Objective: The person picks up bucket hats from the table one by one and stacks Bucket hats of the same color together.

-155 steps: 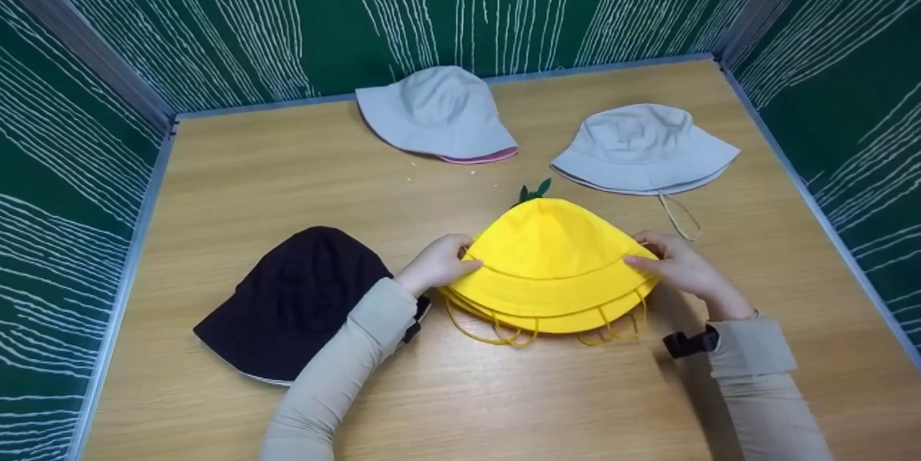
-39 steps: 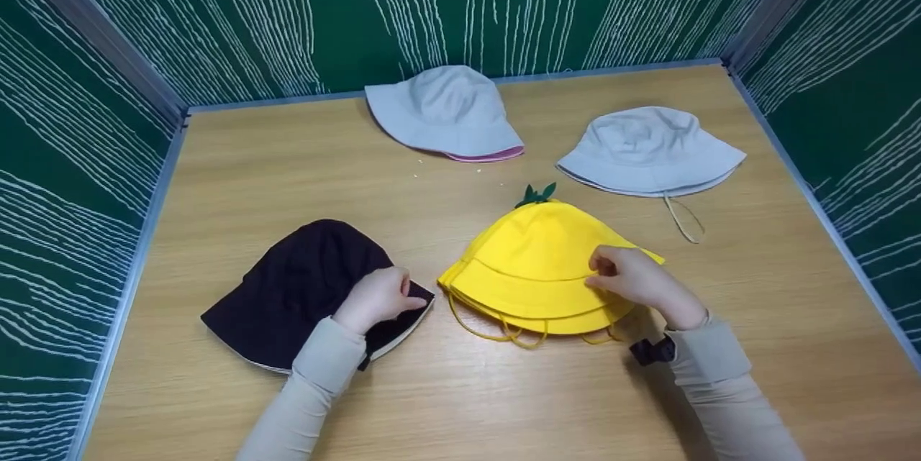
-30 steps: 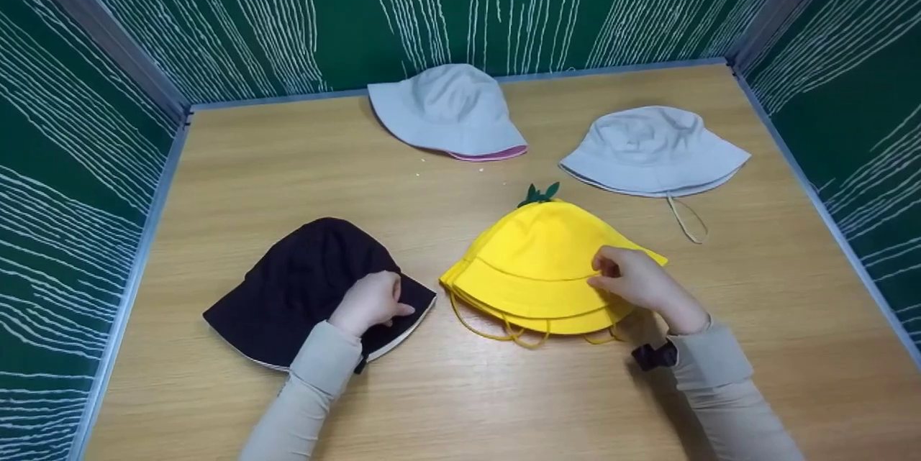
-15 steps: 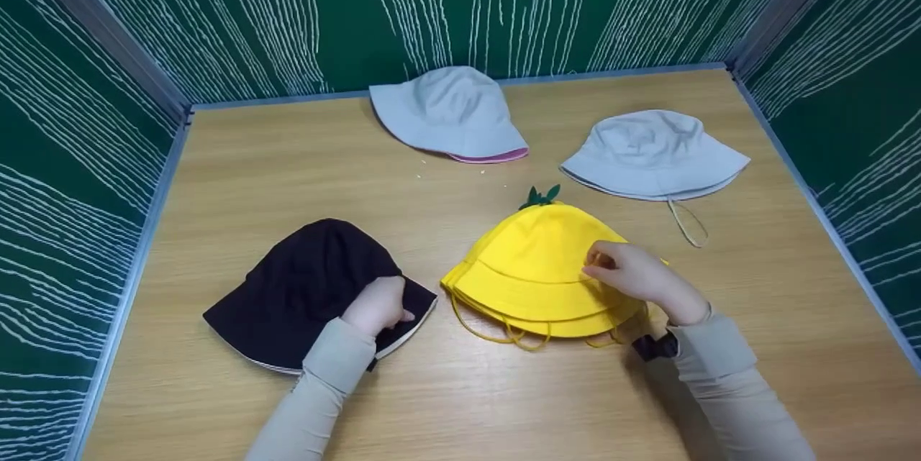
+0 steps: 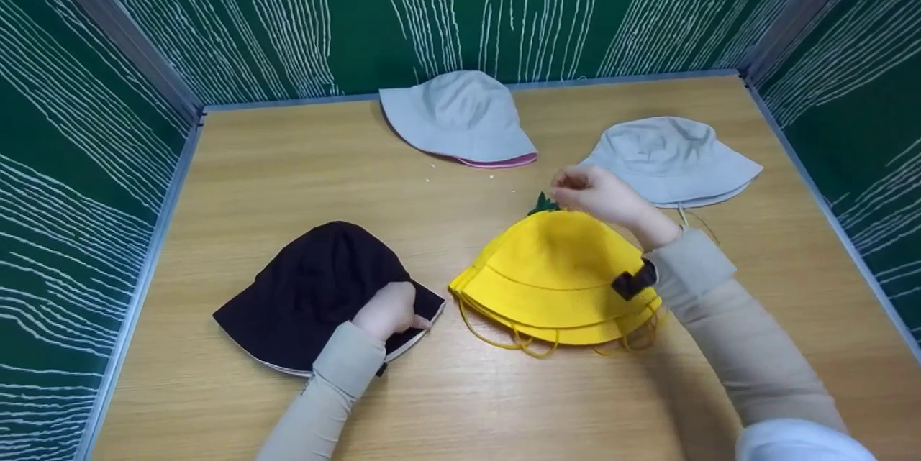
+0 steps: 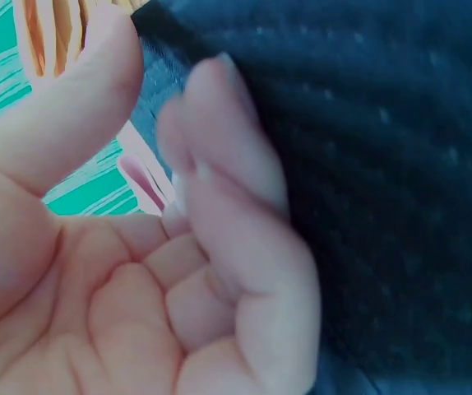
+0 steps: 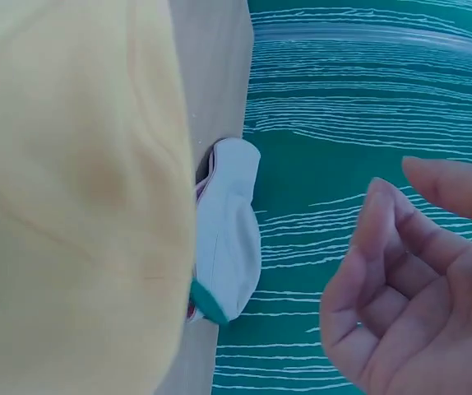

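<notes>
In the head view my left hand (image 5: 388,310) lies over the right side of the black bucket hat (image 5: 309,295). The left wrist view shows its fingers bent against the dark cloth (image 6: 400,206), the thumb apart, nothing pinched between them. My right hand (image 5: 601,196) hovers over the top of the yellow hats (image 5: 525,281), beside the green leaf tuft (image 5: 543,203). Its fingers hang loosely curled and hold nothing in the right wrist view, where pale yellow cloth (image 7: 80,197) fills the left part. Layered brims and yellow cords show along the yellow hats' lower edge.
A pale hat with pink lining (image 5: 468,116) sits at the back of the wooden table (image 5: 288,159). Another pale hat (image 5: 683,159) lies back right, partly behind my right hand. Green walls (image 5: 352,29) with white lines enclose the table.
Earlier both hands gripped the yellow hats' brim; they have let go. My left hand moved onto the black hat. My right hand has just risen from the brim to the crown.
</notes>
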A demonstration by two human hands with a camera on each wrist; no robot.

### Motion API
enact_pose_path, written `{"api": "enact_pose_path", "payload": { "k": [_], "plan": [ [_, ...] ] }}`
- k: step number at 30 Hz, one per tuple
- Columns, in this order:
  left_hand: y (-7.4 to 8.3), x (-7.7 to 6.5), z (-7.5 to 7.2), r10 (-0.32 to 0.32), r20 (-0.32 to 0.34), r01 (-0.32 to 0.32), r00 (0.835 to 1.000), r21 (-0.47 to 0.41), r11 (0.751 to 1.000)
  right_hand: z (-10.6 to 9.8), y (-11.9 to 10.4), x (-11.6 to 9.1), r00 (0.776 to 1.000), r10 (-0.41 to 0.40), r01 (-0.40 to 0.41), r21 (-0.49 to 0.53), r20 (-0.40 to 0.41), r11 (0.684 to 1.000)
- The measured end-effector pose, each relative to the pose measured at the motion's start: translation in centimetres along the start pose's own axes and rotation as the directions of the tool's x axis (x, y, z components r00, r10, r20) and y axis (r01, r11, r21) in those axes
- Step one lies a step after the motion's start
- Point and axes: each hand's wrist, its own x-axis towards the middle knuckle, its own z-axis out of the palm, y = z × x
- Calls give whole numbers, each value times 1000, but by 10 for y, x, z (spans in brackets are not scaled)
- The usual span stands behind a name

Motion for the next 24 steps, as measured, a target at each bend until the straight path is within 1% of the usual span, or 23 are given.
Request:
{"api": "enact_pose_path", "payload": {
  "k": [2, 5, 9, 12, 15, 18, 20, 24],
  "plan": [
    [1, 1, 2, 5, -17, -5, 1000, 3, 1000, -5, -4, 12, 1000, 18, -17, 32, -18, 999],
    [2, 2, 3, 8, -34, -8, 999, 3, 1000, -14, -8, 30, 996, 66, -60, 107, -57, 992],
    [2, 3, 1, 5, -39, -5, 999, 14, 1000, -23, -7, 53, 984, 148, -122, 235, -96, 964],
    [1, 4, 1, -15, -34, 15, 999, 1, 1000, -24, -3, 70, 972, 211, -181, 246, -104, 952],
    [2, 4, 0, -24, -29, 24, 999, -5, 1000, -25, 2, 86, 952, 289, -265, 204, -97, 942],
    [3, 6, 1, -30, -23, 30, 999, -5, 1000, -24, 4, 99, 927, 367, -346, 204, -78, 916],
    [4, 7, 1, -37, -18, 37, 999, -3, 999, -23, 5, 107, 919, 391, -368, 232, -61, 900],
    [4, 8, 0, -44, -21, 44, 999, -4, 999, -19, 8, 120, 912, 410, -381, 297, -37, 876]
  ]
}}
